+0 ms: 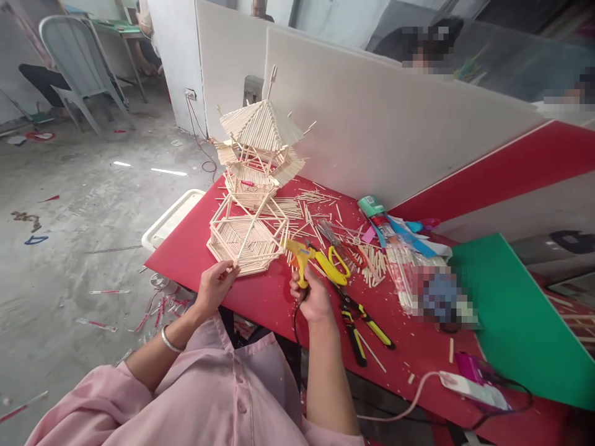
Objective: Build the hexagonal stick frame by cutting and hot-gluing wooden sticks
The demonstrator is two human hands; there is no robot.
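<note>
The glue gun (300, 254), long axis crosswise, points left toward the stick pagoda (252, 196).

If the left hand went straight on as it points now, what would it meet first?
Probably the stick model's base, whose near edge the left hand seems to touch; depth is unclear.

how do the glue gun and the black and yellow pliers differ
The glue gun is held in the right hand; the pliers lie on the red table. The glue gun is mostly yellow; the pliers' handles are black and yellow. The glue gun has one grip; the pliers have two handles, spread apart. Both show yellow.
</note>
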